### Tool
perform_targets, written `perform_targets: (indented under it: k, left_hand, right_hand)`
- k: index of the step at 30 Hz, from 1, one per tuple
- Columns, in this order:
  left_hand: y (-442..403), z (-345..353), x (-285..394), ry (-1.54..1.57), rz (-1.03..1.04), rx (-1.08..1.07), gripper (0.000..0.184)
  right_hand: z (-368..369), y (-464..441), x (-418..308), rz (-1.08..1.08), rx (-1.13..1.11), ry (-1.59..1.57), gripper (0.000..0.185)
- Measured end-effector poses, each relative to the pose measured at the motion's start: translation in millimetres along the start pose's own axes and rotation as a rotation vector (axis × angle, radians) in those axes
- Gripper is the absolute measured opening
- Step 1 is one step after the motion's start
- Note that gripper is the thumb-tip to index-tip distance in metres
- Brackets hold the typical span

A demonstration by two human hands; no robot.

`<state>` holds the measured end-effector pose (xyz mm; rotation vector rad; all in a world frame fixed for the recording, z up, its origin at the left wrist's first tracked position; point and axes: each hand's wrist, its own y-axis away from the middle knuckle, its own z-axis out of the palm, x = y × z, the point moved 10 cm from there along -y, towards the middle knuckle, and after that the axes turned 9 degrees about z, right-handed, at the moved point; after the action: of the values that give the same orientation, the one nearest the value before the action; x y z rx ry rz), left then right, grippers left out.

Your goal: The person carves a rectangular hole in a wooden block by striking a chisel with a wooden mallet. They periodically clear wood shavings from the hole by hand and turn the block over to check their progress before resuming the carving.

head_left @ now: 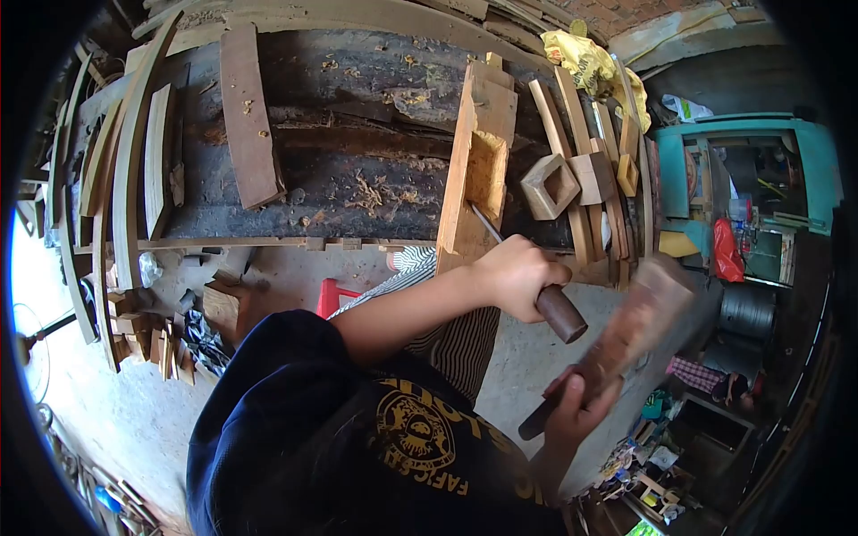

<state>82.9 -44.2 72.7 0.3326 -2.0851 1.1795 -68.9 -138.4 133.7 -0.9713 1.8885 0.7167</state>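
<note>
My left hand [520, 275] is wrapped round a chisel [563, 314], its dark round handle pointing towards my right side. The chisel's thin metal blade slants down to the near end of a rectangular recess cut in a pale wooden block [483, 107]. Where exactly the tip meets the wood is hard to see. My right hand [583, 409] grips a wooden mallet [639, 317] by its dark handle. The mallet's head is raised to the right of the chisel handle, apart from it and blurred by motion.
The block lies across a dark, rough workbench [340, 179] scattered with shavings. A flat board [246, 116] and long strips [130, 161] lie to the left. Hollow diamond-shaped wooden pieces [550, 188] and more strips sit right of the block. A yellow bag [581, 62] lies behind them.
</note>
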Motion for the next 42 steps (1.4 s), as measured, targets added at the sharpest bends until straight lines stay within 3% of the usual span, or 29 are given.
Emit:
perform_targets:
  k: [1,3,4,7,12,17,19,21,23,25,26,27,29,32,35,37,39,40,42]
  left_hand:
    - [2.9,3.0,-1.4,0.005,0.003,-0.006,0.024]
    - [5.0,1.7,1.5,-0.001,0.057,0.031,0.025]
    - [4.8,1.4,2.2,0.0,0.057,0.03,0.025]
    - [-0.4,-9.2,11.6,0.007,0.079,0.065,0.025]
    - [-18.4,-5.9,13.5,0.031,-0.056,-0.042,0.027]
    - [-34.7,-9.8,0.6,0.057,-0.121,0.01,0.024]
    - [-39.6,-18.8,-6.2,0.061,-0.199,0.042,0.023]
    - [-43.5,-20.7,-9.2,0.085,-0.222,0.04,0.023]
    - [-45.6,-17.4,-14.0,0.054,-0.248,0.012,0.023]
    - [-45.5,-21.6,-13.4,0.059,-0.245,0.028,0.024]
    - [-45.0,-23.9,-12.6,0.063,-0.245,0.046,0.024]
    - [-45.1,-23.0,-12.5,0.068,-0.239,0.046,0.024]
    - [-45.2,-21.6,-14.5,0.046,-0.227,0.055,0.024]
    - [-42.3,-17.9,-13.0,0.038,-0.23,0.031,0.024]
    - [-38.4,-13.2,-9.9,0.06,-0.217,0.035,0.024]
    - [-35.1,-5.7,-8.7,0.032,-0.189,-0.01,0.025]
    - [-30.5,-3.2,-7.5,0.02,-0.171,-0.015,0.026]
    - [-28.3,-1.8,-5.2,0.011,-0.152,-0.02,0.027]
    - [-25.4,0.1,-2.6,0.007,-0.138,-0.02,0.025]
  right_hand:
    - [-3.5,2.7,-4.6,0.004,0.007,-0.001,0.038]
    - [-25.7,15.3,-37.3,-0.297,0.108,-0.117,0.047]
    - [-40.1,17.2,-33.0,-0.266,0.145,-0.072,0.068]
    - [-51.6,24.3,-48.3,-0.336,0.157,-0.097,0.072]
    - [-47.7,13.6,-45.1,-0.273,0.196,-0.096,0.07]
    - [-51.7,4.9,-42.9,-0.198,0.16,-0.121,0.068]
    - [-55.3,4.4,-60.1,-0.272,0.162,-0.046,0.066]
    - [-64.3,6.1,-65.4,-0.28,0.287,-0.021,0.075]
    - [-60.1,2.1,-66.4,-0.306,0.194,-0.102,0.072]
    - [-41.4,-9.4,-53.7,-0.414,0.078,0.081,0.062]
    - [-19.3,-15.9,-52.9,-0.538,-0.006,0.076,0.043]
    - [5.6,-25.4,-41.4,-0.209,0.004,0.193,0.024]
    - [4.1,-29.2,-30.1,-0.072,-0.071,0.095,0.023]
    - [-22.1,-23.1,-60.2,-0.252,-0.002,0.133,0.029]
    - [-57.8,-8.2,-75.9,-0.365,0.124,-0.095,0.039]
    - [-52.8,-10.0,-63.4,-0.419,0.094,-0.148,0.038]
    - [-15.1,-18.3,-30.4,-0.326,-0.015,0.14,0.036]
    - [-8.7,-13.3,-31.4,-0.329,-0.018,0.138,0.036]
    - [0.2,-14.0,-10.2,0.02,-0.022,0.08,0.025]
